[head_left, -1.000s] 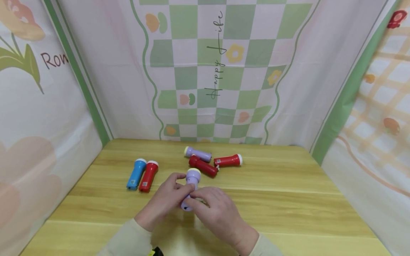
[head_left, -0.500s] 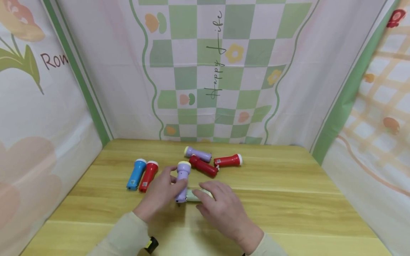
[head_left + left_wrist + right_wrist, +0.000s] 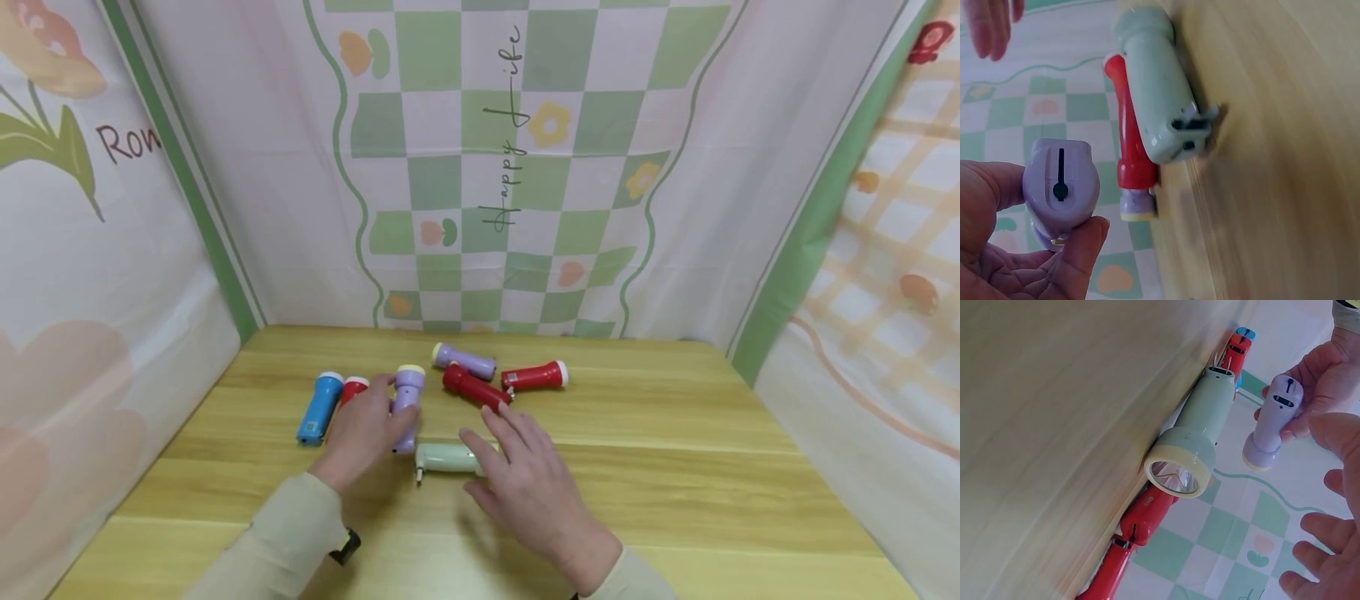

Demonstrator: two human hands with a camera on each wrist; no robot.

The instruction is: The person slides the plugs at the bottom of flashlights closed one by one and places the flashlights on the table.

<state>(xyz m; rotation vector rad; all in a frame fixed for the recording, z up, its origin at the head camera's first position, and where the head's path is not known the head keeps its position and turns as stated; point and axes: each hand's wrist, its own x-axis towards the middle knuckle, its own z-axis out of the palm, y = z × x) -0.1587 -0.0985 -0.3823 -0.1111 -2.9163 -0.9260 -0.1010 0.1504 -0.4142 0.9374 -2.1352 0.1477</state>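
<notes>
My left hand [image 3: 363, 433] pinches a purple flashlight [image 3: 407, 404] between thumb and fingers, its cream head pointing away from me. The left wrist view shows the purple flashlight's tail end [image 3: 1063, 181] with a dark slot, raised off the table. My right hand [image 3: 536, 492] has its fingers spread and holds nothing. Just left of its fingertips a pale green flashlight [image 3: 448, 457] lies crosswise on the table. Metal prongs [image 3: 419, 475] stick out of the green flashlight's tail. In the right wrist view the green flashlight's cream-rimmed lens [image 3: 1175, 477] shows.
Left of my left hand lie a blue flashlight [image 3: 318, 408] and a partly hidden red flashlight [image 3: 355, 387]. Farther back rest another purple flashlight [image 3: 468, 362], a dark red flashlight [image 3: 474, 387] and a red one with a white rim [image 3: 534, 377]. A patterned curtain [image 3: 495, 275] borders the wooden table [image 3: 675, 467].
My left hand has carried the purple flashlight leftward and away from me, toward the red one. My right hand has let go and spread its fingers, uncovering the green flashlight.
</notes>
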